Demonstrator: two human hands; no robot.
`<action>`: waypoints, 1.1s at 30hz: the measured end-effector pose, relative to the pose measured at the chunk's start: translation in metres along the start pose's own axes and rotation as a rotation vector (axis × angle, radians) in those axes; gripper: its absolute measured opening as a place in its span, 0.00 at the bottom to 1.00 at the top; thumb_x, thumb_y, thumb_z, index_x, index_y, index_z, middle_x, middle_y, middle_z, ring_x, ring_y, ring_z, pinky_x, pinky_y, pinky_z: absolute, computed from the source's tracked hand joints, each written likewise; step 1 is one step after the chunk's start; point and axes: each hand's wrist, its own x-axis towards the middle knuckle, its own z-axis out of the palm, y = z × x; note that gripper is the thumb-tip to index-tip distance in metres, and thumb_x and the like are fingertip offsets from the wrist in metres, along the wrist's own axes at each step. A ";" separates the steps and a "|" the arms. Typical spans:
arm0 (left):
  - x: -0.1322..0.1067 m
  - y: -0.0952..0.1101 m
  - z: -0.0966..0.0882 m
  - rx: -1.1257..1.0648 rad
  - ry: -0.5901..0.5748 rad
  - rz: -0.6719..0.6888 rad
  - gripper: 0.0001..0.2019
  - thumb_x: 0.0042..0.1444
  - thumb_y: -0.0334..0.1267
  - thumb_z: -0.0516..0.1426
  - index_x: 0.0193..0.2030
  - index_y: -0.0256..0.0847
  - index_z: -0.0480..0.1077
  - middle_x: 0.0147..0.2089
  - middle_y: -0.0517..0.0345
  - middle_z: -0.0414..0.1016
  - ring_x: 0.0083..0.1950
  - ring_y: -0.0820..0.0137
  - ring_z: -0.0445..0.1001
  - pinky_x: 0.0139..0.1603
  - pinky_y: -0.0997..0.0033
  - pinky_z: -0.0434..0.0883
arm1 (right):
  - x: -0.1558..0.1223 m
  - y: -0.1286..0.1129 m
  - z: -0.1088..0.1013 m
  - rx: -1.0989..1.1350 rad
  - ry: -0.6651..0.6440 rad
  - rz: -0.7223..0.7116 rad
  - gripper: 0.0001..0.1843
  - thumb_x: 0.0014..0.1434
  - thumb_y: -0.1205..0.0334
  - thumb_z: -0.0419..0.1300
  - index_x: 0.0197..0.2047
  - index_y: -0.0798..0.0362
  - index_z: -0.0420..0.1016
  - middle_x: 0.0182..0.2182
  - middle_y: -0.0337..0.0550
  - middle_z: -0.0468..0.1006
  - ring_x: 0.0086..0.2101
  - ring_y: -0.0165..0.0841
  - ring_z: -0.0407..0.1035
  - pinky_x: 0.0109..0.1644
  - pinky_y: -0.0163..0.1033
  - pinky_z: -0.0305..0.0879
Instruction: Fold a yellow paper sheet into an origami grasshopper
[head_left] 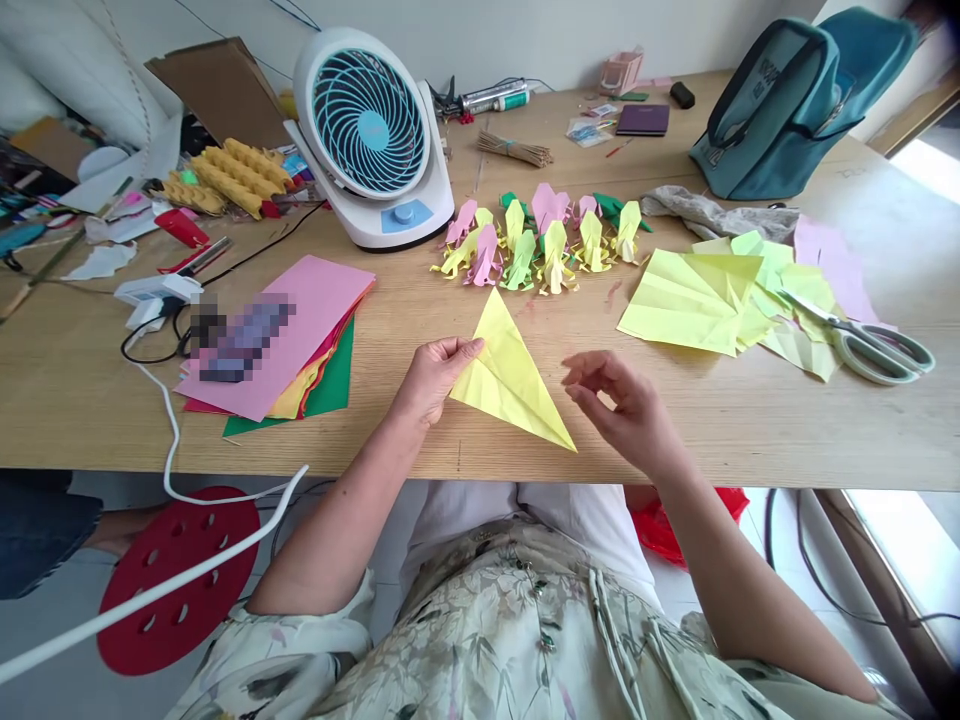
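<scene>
My left hand [431,375] pinches the left edge of a folded yellow paper [510,375], a long pointed kite shape held just above the wooden table [67,390]. My right hand [626,400] hovers a little to the right of the paper's lower tip, fingers loosely curled and apart, holding nothing. Beyond the paper stands a cluster of several finished folded paper figures [540,245] in pink, yellow and green.
A stack of coloured paper sheets [289,345] lies at left, a small desk fan [371,135] behind it. Creased yellow-green sheets [712,295] and scissors [874,340] lie at right, a teal bag [787,100] at the back. A red stool [176,575] stands below left.
</scene>
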 end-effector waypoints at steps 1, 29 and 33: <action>-0.001 0.001 0.002 -0.008 0.010 0.011 0.25 0.31 0.54 0.74 0.23 0.38 0.70 0.23 0.64 0.72 0.26 0.75 0.69 0.29 0.75 0.67 | 0.002 0.000 0.002 -0.107 0.016 -0.092 0.18 0.66 0.61 0.57 0.58 0.51 0.70 0.48 0.51 0.74 0.42 0.37 0.71 0.46 0.44 0.69; -0.028 -0.023 0.019 -0.181 -0.437 -0.238 0.14 0.51 0.46 0.66 0.38 0.38 0.73 0.34 0.53 0.76 0.34 0.68 0.75 0.32 0.70 0.72 | 0.026 -0.003 0.022 0.840 0.065 0.333 0.14 0.54 0.49 0.70 0.37 0.50 0.79 0.28 0.37 0.79 0.28 0.31 0.72 0.37 0.38 0.72; -0.024 -0.012 -0.021 0.086 -0.007 0.166 0.15 0.60 0.50 0.59 0.43 0.40 0.72 0.41 0.54 0.78 0.41 0.68 0.75 0.40 0.68 0.72 | 0.023 0.008 0.007 0.680 0.233 0.275 0.15 0.52 0.50 0.72 0.38 0.49 0.80 0.37 0.42 0.83 0.38 0.38 0.77 0.45 0.44 0.74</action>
